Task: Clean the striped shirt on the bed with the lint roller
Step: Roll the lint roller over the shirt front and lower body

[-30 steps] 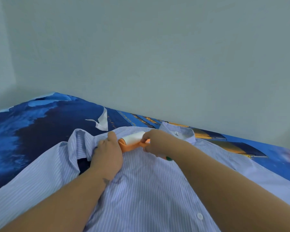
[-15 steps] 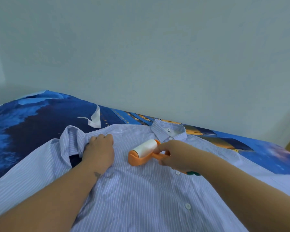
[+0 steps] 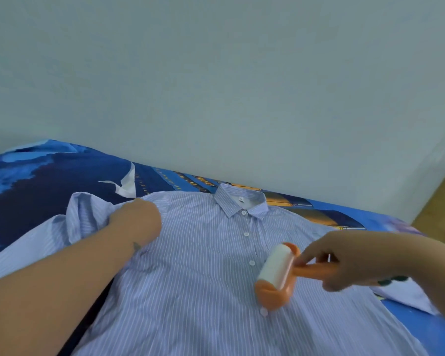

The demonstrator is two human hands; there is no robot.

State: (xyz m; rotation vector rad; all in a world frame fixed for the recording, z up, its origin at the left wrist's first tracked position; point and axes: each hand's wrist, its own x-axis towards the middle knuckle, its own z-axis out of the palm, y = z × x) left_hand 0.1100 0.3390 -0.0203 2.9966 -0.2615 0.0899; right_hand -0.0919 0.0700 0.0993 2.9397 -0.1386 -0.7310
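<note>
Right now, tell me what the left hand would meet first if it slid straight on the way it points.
Probably the blue bedsheet past the shirt shoulder under the left hand, then the wall; depth is unclear.

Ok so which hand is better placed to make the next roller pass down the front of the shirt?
Right. The right hand already grips the orange-handled white lint roller, which sits on the blue-and-white striped shirt beside the button line. The left hand holds no tool and holds the shoulder fabric.

One shirt [image 3: 203, 253], one lint roller [image 3: 276, 274], two hands [image 3: 136, 219].
</note>
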